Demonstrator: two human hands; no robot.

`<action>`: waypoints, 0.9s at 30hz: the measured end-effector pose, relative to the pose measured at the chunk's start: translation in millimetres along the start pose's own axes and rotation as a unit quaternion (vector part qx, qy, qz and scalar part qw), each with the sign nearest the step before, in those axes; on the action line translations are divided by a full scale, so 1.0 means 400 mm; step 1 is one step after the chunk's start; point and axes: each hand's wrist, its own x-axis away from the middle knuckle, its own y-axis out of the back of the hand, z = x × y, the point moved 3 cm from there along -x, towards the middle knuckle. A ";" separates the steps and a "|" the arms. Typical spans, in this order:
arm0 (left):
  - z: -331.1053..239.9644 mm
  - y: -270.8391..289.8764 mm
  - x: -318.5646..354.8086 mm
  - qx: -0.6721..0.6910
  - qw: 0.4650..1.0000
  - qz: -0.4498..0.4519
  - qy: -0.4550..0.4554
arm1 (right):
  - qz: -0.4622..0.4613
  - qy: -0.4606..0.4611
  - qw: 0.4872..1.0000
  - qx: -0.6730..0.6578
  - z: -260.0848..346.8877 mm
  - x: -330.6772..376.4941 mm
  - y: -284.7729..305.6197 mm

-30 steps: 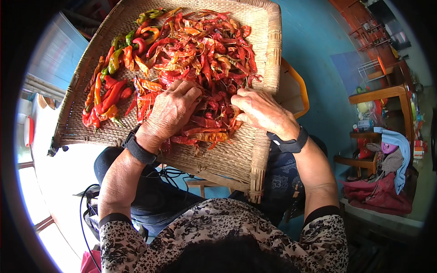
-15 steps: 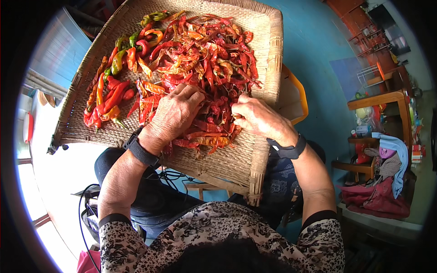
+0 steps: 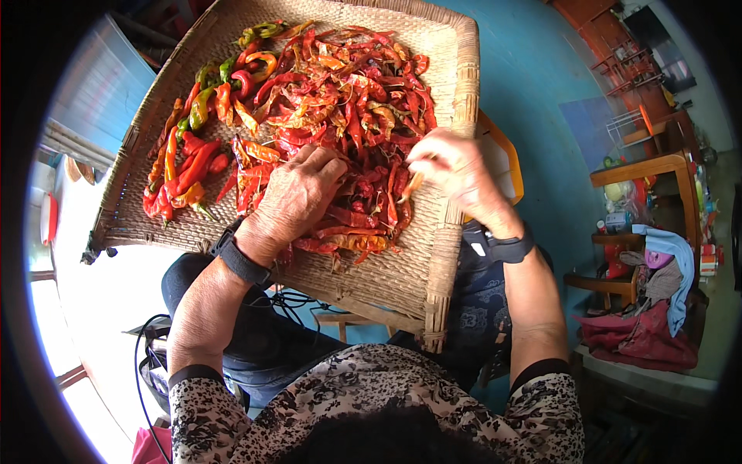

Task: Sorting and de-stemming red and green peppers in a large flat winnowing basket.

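A large pile of dried red chili peppers [image 3: 363, 85] covers the woven basket tray [image 3: 371, 286], which tilts across my lap. My left hand [image 3: 301, 189] rests on the near part of the pile, fingers curled down among the peppers. Its fingertips are hidden, so what they grip does not show. Near the tray's right rim my right hand [image 3: 456, 174] is raised a little, slightly blurred. Between its thumb and fingers is a pale, yellowish chili pepper [image 3: 412, 187], pointing down. Fresher red peppers [image 3: 193, 166] and a few green ones [image 3: 201, 107] lie apart at the left.
A yellow-rimmed container [image 3: 510, 158] stands beyond the tray's right edge, partly covered by it. Further right is a wooden chair [image 3: 680, 166] with cloths and bags. Black cables [image 3: 290, 301] hang below the tray, near my legs.
My right hand has lifted off the pile and moved up and right, with a pale chili pepper in its fingers. My left hand stays almost still.
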 end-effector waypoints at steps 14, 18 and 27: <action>-0.001 -0.005 0.001 0.003 1.000 0.002 0.002 | -0.358 -0.058 0.914 -0.183 -0.190 0.056 0.309; -0.001 -0.004 -0.005 -0.004 1.000 0.013 -0.003 | -0.404 -0.095 0.908 -0.063 -0.272 0.086 0.368; -0.004 -0.001 -0.003 -0.002 1.000 0.008 0.002 | -0.165 -0.030 0.957 0.239 -0.114 -0.032 0.156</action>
